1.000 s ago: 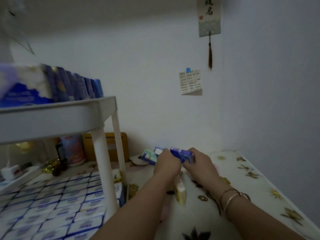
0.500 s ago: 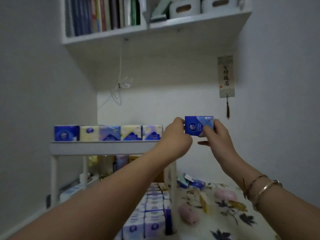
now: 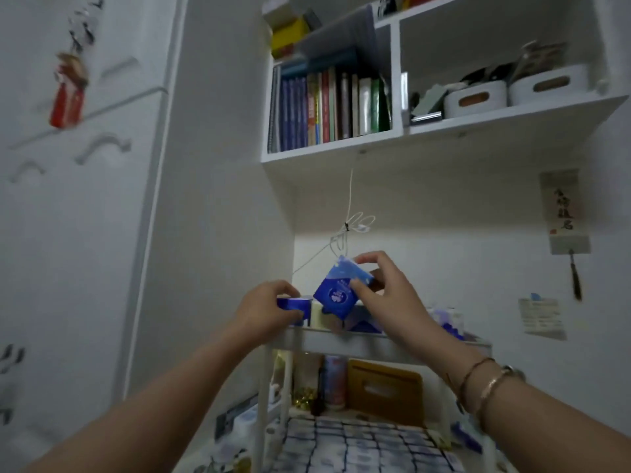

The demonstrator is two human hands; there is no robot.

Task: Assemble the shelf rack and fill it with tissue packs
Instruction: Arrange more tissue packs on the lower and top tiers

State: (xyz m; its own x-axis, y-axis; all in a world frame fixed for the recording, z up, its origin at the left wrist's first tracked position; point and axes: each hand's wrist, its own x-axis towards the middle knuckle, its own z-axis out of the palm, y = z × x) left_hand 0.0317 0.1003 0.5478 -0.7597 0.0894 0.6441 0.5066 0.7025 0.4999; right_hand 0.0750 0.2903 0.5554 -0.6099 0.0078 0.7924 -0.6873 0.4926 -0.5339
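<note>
from the head view i see my right hand [image 3: 386,295] pinching a blue tissue pack [image 3: 338,291], tilted on a corner, just above the top tier of the white shelf rack [image 3: 358,343]. my left hand [image 3: 269,308] has its fingers [image 3: 290,314] curled round another blue pack [image 3: 293,307] standing at the tier's left end. more packs [image 3: 358,438] fill the lower tier.

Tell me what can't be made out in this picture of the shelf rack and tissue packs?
- Row of packs on the rack's top tier, head view: mostly hidden behind both hands.
- Pack under the left hand: fingers cover it, only a blue corner shows.
- Print on the tilted blue pack pinched by the right hand: too blurred to read.
- Lower tier packs: cut off by the bottom edge.
</note>
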